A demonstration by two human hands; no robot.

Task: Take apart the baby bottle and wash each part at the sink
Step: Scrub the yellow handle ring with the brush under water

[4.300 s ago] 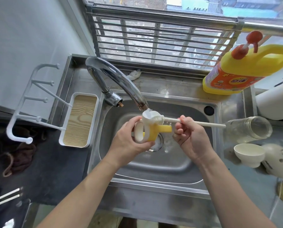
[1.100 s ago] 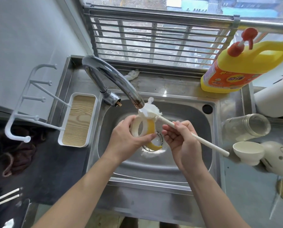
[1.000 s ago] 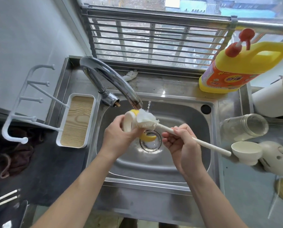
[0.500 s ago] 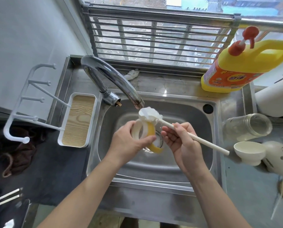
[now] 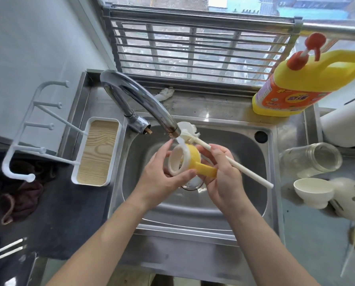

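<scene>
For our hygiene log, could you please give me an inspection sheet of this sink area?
Surface: steel sink, drain partly hidden by the hands.
Job's things: yellow-and-white collar held below the faucet, brush head at its top edge; glass bottle on its side on the right counter, white cap beside it.
Clutter: detergent jug, drying rack, dark cloth.
Hands: left hand grips the collar; right hand holds the brush.
Cables: nothing seen.
Surroundings: barred window behind the sink.

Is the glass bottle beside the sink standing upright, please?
No, the glass bottle lies on its side, right of the sink.
</scene>
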